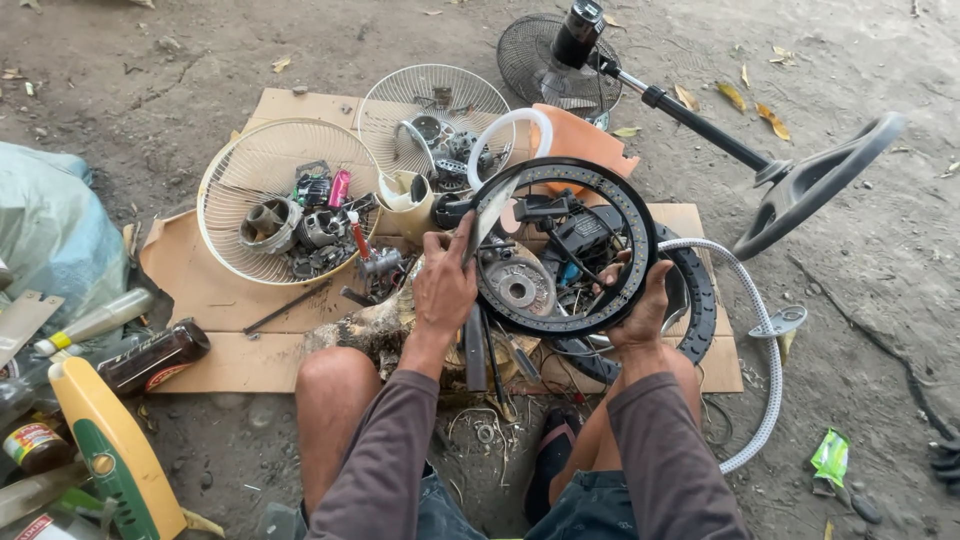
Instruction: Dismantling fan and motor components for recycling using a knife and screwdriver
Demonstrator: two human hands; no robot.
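Flattened cardboard on dirt ground bears fan guards.

Black ring housing, round, looks like a ring-light frame: held up on edge w/ its face toward the camera, over cardboard on the dirt ground. Inner face ribbed/dotted all round; centre open, so small black parts show thru it. Left hand grips its left rim, thumb up; right hand cups lower-right rim. Thin shiny strip stands at the left rim, by the left thumb.
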